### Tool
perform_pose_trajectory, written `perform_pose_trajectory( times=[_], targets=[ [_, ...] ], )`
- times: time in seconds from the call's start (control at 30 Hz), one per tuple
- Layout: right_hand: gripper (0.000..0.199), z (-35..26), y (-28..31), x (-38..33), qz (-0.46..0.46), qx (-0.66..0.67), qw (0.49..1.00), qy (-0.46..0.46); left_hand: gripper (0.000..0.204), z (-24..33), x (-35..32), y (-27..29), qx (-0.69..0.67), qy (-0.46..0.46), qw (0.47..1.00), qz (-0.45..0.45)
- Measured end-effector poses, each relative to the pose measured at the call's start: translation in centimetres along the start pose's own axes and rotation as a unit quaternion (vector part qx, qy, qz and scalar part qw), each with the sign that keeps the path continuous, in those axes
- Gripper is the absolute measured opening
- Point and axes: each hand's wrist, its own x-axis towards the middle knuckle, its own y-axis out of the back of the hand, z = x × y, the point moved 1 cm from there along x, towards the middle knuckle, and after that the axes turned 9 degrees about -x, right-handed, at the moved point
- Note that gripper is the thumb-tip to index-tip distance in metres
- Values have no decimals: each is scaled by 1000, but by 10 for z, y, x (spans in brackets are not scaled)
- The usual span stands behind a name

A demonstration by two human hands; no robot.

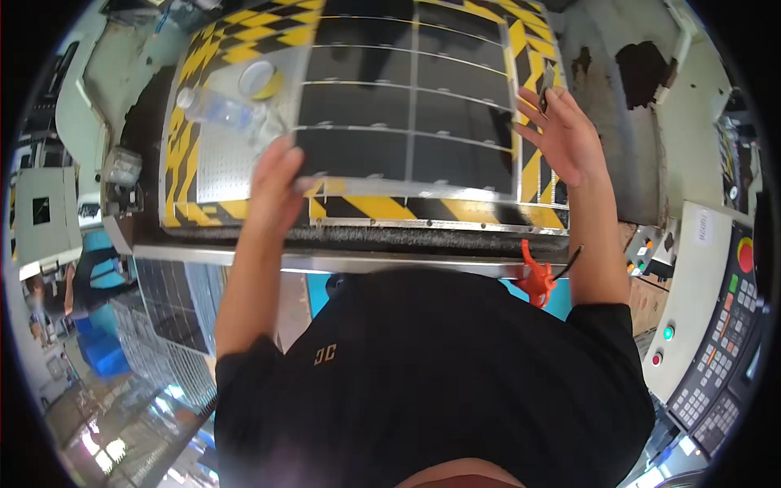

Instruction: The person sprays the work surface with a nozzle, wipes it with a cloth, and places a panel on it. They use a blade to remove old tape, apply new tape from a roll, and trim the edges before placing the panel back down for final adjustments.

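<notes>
A dark rectangular sheet (358,110), split by pale lines into several panels, lies on a worktable bordered with yellow-and-black striped tape (374,207). My left hand (277,183) is at the sheet's near left edge, smeared by motion; whether its fingers grip the edge cannot be made out. Above the striped border right of the sheet is my right hand (569,134). Its thumb and forefinger pinch a small, flat grey metal piece (547,81), while the other fingers reach toward the sheet's right edge. Crumpled whitish cloth or film (267,126) sits just beyond my left hand.
On the table's left lie a clear plastic bottle (215,110) and a tape roll (260,80). An orange-red air gun (537,281) hangs at the front edge. To the right stands a control panel (716,325) with buttons. A person (69,293) is at far left.
</notes>
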Motion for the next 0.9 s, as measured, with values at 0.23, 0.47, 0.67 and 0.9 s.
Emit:
perform_pose_trajectory(
  times=[0.23,0.47,0.67,0.9],
  targets=[
    [13,92,24,46,89,-94,991,-39,29,-49,34,33,329,234,914,-48],
    [25,133,23,54,218,-207,951,65,30,-37,51,20,745,77,651,-123],
    [25,132,32,59,239,-261,934,55,76,-42,71,42,799,-43,537,-268],
    [23,135,32,60,242,-261,932,64,77,-40,72,40,795,-20,539,-276]
  ],
)
